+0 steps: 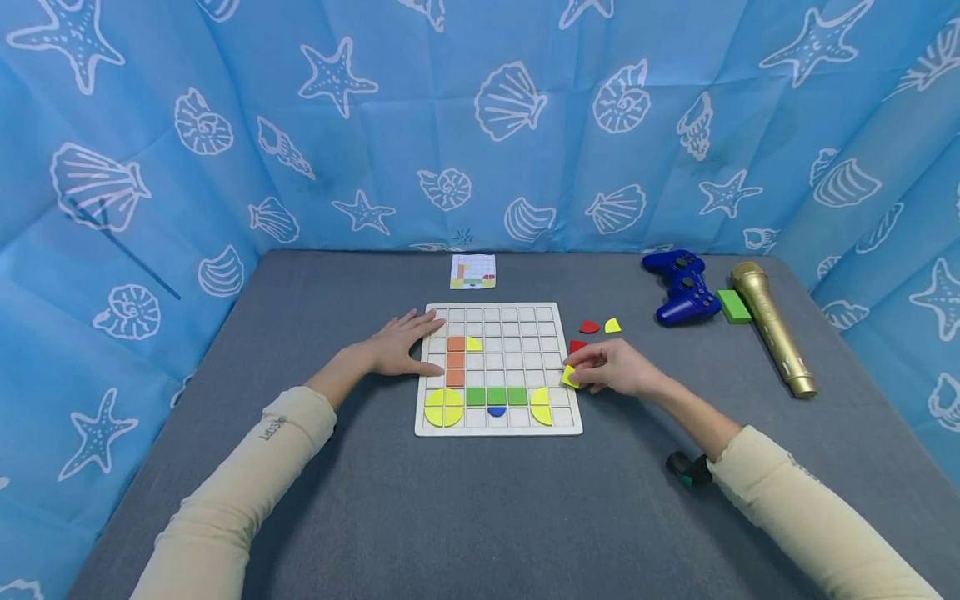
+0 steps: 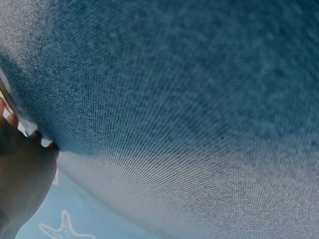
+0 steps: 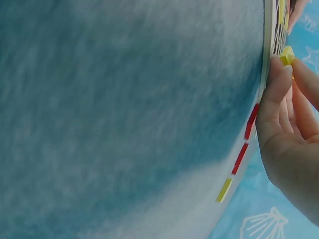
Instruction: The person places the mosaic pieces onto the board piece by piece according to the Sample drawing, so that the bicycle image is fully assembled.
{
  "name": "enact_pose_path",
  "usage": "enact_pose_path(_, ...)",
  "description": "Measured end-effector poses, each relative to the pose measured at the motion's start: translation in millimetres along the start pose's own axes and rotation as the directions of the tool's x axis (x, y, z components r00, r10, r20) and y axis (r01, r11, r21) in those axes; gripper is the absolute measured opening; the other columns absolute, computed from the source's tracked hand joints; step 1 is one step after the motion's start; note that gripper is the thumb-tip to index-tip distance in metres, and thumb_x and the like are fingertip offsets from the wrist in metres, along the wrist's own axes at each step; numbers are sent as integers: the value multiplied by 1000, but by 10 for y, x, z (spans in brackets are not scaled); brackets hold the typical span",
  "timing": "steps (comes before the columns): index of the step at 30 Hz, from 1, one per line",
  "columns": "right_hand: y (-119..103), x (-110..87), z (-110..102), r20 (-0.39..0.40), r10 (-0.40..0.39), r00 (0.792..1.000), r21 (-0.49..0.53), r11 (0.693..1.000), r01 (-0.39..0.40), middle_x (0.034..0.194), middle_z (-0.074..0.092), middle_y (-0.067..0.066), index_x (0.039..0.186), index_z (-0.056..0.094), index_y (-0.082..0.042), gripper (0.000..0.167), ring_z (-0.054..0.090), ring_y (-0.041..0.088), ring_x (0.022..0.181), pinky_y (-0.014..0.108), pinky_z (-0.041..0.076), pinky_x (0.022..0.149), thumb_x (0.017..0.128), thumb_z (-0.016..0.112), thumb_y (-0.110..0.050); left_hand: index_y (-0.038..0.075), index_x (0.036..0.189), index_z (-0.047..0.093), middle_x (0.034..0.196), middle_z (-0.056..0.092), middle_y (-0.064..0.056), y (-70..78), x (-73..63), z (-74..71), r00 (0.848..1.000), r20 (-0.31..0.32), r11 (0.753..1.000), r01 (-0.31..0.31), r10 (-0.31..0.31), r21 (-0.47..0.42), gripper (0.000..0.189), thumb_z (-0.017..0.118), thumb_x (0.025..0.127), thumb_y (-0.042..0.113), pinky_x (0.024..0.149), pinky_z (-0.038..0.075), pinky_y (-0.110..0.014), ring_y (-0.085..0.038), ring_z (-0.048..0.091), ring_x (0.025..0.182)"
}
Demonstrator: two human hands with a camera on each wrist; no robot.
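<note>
A white grid board (image 1: 495, 432) lies flat on the table. My left hand (image 1: 399, 344) rests on its left edge, fingers spread. Between thumb and fingers, my right hand (image 1: 617, 367) pinches a small yellow piece (image 1: 570, 377) over the board's right edge; the right wrist view shows that yellow piece (image 3: 287, 56) too. On the grid are a column of orange squares (image 1: 455, 360), a row of green squares (image 1: 497, 396), a yellow circle of quarter pieces (image 1: 444, 407), a yellow quarter (image 1: 474, 343), a blue half-round (image 1: 497, 411) and two yellow quarters (image 1: 541, 407).
Right of the board lie a red piece (image 1: 588, 327), a second red piece (image 1: 577, 346) and a yellow piece (image 1: 612, 325). A pattern card (image 1: 472, 272) sits behind it. Farther right are a blue game controller (image 1: 681, 287), green block (image 1: 733, 307), gold microphone (image 1: 774, 329) and black object (image 1: 687, 469).
</note>
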State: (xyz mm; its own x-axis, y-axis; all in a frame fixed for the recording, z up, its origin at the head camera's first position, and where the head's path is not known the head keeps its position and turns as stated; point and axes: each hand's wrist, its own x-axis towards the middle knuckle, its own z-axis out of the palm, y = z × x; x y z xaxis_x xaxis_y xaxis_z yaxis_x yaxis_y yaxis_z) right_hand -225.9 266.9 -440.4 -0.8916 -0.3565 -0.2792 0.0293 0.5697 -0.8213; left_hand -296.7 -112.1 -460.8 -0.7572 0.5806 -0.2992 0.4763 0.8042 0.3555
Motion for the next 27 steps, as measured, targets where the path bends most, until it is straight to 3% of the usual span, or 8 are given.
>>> enact_pose_path(8, -91, -2, 107, 70, 4, 998, -15, 1000, -3, 86, 68, 6, 113, 67, 3, 29, 62, 18, 76, 32, 55, 66, 87, 71, -11, 20, 155, 16, 159, 5, -5, 17, -11, -16, 1000, 7, 1000, 4, -4, -11, 94, 59, 84, 63, 113, 0, -51, -31, -3, 144)
enact_pose_path(20, -170, -2, 192, 65, 8, 998, -108, 994, -1, 82, 66, 4, 106, 71, -1, 21, 59, 18, 71, 32, 54, 67, 87, 71, -10, 20, 155, 15, 159, 5, -5, 4, -7, -30, 1000, 9, 1000, -5, 6, -17, 94, 60, 84, 63, 113, 0, -51, -32, -3, 143)
enact_pose_path(27, -210, -14, 197, 69, -11, 998, -107, 994, 18, 93, 68, 5, 107, 71, -1, 20, 60, 17, 78, 32, 53, 70, 91, 66, -12, 20, 155, 15, 159, 5, -5, 12, -7, -38, 1000, 14, 1000, -5, 5, -17, 94, 60, 84, 63, 113, 0, -52, -32, -3, 143)
